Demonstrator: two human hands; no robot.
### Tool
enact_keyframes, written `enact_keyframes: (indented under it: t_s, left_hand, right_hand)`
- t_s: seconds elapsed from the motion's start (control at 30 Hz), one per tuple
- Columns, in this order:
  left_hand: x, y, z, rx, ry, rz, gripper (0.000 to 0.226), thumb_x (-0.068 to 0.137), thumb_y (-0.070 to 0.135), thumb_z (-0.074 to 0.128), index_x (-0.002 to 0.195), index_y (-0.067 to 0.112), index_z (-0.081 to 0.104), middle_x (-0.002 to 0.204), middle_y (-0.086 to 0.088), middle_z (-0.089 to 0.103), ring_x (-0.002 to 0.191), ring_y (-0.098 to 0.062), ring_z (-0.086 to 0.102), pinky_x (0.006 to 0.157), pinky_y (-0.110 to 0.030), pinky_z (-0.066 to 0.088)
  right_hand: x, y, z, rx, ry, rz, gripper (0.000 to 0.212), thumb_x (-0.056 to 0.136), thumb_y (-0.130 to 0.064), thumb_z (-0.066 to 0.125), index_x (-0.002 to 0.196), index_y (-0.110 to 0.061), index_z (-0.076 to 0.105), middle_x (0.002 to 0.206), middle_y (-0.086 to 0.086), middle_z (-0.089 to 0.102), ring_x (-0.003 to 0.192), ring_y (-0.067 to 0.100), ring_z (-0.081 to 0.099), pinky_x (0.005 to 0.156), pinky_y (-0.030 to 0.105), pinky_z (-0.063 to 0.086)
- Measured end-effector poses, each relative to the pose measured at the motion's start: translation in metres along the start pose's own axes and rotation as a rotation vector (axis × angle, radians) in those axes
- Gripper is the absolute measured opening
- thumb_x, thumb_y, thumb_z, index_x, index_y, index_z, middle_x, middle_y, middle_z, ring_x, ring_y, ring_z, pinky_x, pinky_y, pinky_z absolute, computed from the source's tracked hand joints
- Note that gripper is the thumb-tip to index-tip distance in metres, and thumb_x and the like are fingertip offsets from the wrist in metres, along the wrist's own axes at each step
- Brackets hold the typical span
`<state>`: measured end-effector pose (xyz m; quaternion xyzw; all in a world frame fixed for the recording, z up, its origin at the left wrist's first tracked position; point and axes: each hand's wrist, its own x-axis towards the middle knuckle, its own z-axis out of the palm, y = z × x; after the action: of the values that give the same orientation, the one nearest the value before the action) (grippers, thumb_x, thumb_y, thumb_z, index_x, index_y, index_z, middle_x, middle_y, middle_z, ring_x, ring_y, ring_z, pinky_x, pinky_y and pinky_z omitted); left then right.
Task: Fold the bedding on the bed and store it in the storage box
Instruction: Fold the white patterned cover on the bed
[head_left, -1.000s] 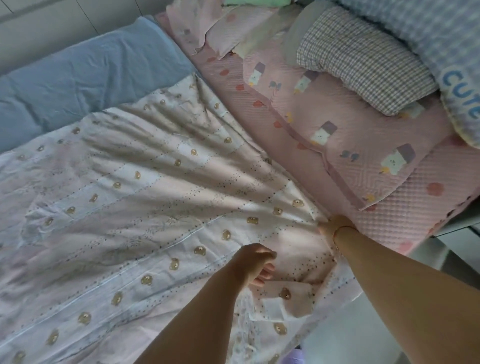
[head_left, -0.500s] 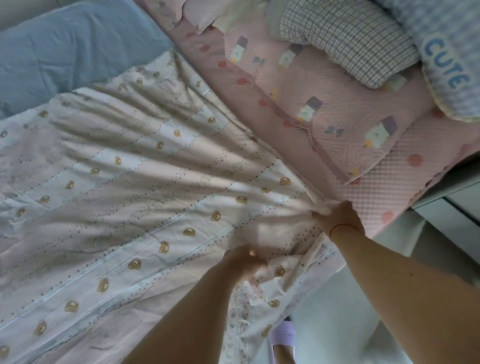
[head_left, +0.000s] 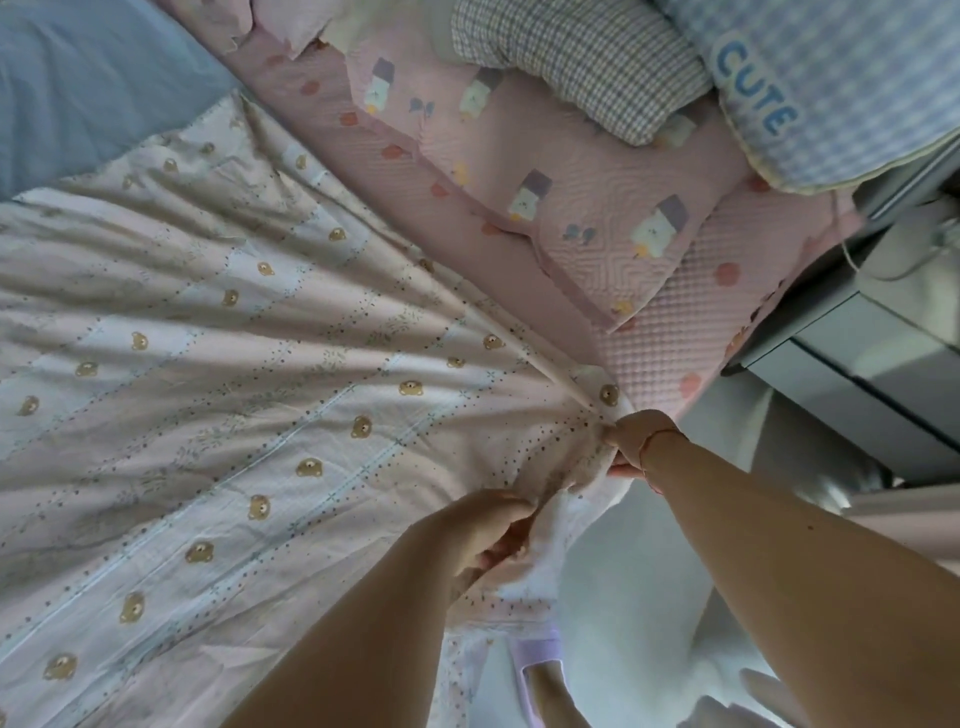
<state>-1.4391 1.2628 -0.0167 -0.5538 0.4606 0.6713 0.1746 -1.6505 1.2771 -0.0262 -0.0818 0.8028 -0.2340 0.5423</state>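
Right hand (head_left: 636, 441) clamped on the gathered corner of the teddy-print duvet (head_left: 234, 395), fingers curled round a bunch of cloth at right of centre in the frame. Left hand (head_left: 483, 540) just below and to the left, pinching the same near edge where it turns down over the side of the bed. Both fists close together on one corner, right a touch further up the frame.

From that corner, creases fanning out to the left and upper left — duvet stretching away from both hands across the mattress, long axis running toward the left edge of the frame, far end out of view. Looks like the corner grab ahead of a fold: likely a carry of this corner away toward the left, over the spread cloth.

Open room there: broad, flat duvet surface, nothing lying on it. Blue sheet (head_left: 98, 88) bordering it at upper left. Tighter on the other side — pink quilted cover (head_left: 597, 228) just beside the right hand, checked pillow (head_left: 571, 57) and "CUTE" cushion (head_left: 831, 78) stacked at upper right. Bed edge right under the wrists; floor and a grey cabinet (head_left: 857, 384) at right. Storage box nowhere in shot.
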Motion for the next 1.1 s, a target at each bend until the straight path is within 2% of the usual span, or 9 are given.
enact_keyframes:
  t_s: [0.1, 0.2, 0.27, 0.4, 0.53, 0.63, 0.73, 0.93, 1.1]
  left_hand:
    - [0.005, 0.005, 0.016, -0.147, -0.060, -0.010, 0.016, 0.099, 0.034, 0.050, 0.100, 0.020, 0.059, 0.094, -0.002, 0.068, 0.085, -0.020, 0.069, 0.079, -0.036, 0.057]
    - [0.013, 0.013, 0.022, -0.175, -0.053, 0.061, 0.029, 0.100, 0.034, 0.046, 0.121, 0.017, 0.057, 0.104, -0.003, 0.066, 0.094, -0.023, 0.068, 0.084, -0.039, 0.055]
    - [0.020, 0.024, 0.022, -0.189, 0.003, 0.126, 0.032, 0.101, 0.033, 0.045, 0.126, 0.015, 0.056, 0.105, -0.002, 0.066, 0.095, -0.022, 0.066, 0.089, -0.041, 0.054]
    - [0.030, 0.053, 0.024, -0.243, 0.078, 0.275, 0.034, 0.101, 0.030, 0.046, 0.134, 0.022, 0.049, 0.123, -0.008, 0.060, 0.103, -0.024, 0.062, 0.087, -0.040, 0.054]
    - [0.040, 0.087, 0.033, -0.224, 0.086, 0.364, 0.043, 0.099, 0.034, 0.050, 0.140, 0.040, 0.038, 0.107, -0.003, 0.057, 0.100, -0.022, 0.060, 0.088, -0.040, 0.054]
    - [0.052, 0.110, 0.040, -0.180, 0.116, 0.344, 0.047, 0.100, 0.033, 0.049, 0.144, 0.036, 0.036, 0.117, -0.003, 0.052, 0.103, -0.025, 0.059, 0.090, -0.042, 0.053]
    - [0.061, 0.121, 0.043, -0.155, 0.159, 0.333, 0.040, 0.100, 0.035, 0.048, 0.138, 0.028, 0.044, 0.121, -0.007, 0.055, 0.102, -0.022, 0.057, 0.094, -0.044, 0.052]
    - [0.065, 0.116, 0.031, -0.186, 0.282, 0.381, 0.038, 0.099, 0.027, 0.050, 0.137, 0.019, 0.049, 0.126, -0.012, 0.056, 0.097, -0.018, 0.060, 0.084, -0.039, 0.055]
    - [0.061, 0.098, 0.011, -0.183, 0.348, 0.396, 0.040, 0.099, 0.025, 0.050, 0.138, 0.018, 0.047, 0.132, -0.010, 0.055, 0.097, -0.016, 0.061, 0.087, -0.041, 0.055]
  right_hand:
    - [-0.004, 0.015, -0.003, 0.031, -0.087, -0.044, 0.035, 0.090, -0.022, 0.064, 0.115, 0.001, 0.055, 0.086, 0.011, 0.058, 0.082, 0.020, 0.060, 0.075, 0.031, 0.053]
    - [-0.002, 0.044, -0.001, 0.042, -0.232, -0.026, 0.045, 0.087, -0.025, 0.067, 0.123, 0.000, 0.055, 0.115, 0.012, 0.063, 0.108, 0.024, 0.059, 0.094, 0.033, 0.049]
    - [0.003, 0.057, -0.005, 0.072, -0.218, -0.041, 0.056, 0.086, -0.029, 0.068, 0.130, 0.001, 0.051, 0.129, 0.013, 0.056, 0.121, 0.030, 0.052, 0.096, 0.032, 0.046]
    - [0.016, 0.062, -0.027, 0.006, -0.077, -0.181, 0.053, 0.085, -0.045, 0.064, 0.105, 0.004, 0.063, 0.117, 0.028, 0.060, 0.115, 0.042, 0.052, 0.101, 0.050, 0.040]
    - [0.021, 0.067, -0.050, -0.261, -0.113, -0.248, 0.022, 0.091, -0.030, 0.060, 0.085, -0.010, 0.063, 0.088, 0.013, 0.058, 0.085, 0.026, 0.053, 0.071, 0.030, 0.041]
    - [0.028, 0.071, -0.074, -0.498, 0.045, -0.294, 0.040, 0.091, -0.037, 0.058, 0.061, -0.012, 0.051, 0.066, 0.008, 0.046, 0.063, 0.019, 0.044, 0.055, 0.027, 0.030]
    - [0.036, 0.067, -0.084, -0.671, 0.111, -0.272, 0.044, 0.093, -0.045, 0.051, 0.089, -0.005, 0.069, 0.083, 0.012, 0.062, 0.083, 0.026, 0.059, 0.069, 0.027, 0.040]
    - [0.050, 0.041, -0.061, -0.507, 0.052, -0.368, 0.049, 0.085, -0.040, 0.066, 0.123, -0.011, 0.052, 0.117, 0.007, 0.061, 0.108, 0.024, 0.057, 0.091, 0.029, 0.043]
    - [0.055, 0.000, -0.035, -0.536, 0.209, -0.572, 0.030, 0.082, -0.029, 0.070, 0.105, -0.012, 0.063, 0.106, 0.007, 0.060, 0.098, 0.023, 0.059, 0.086, 0.032, 0.048]
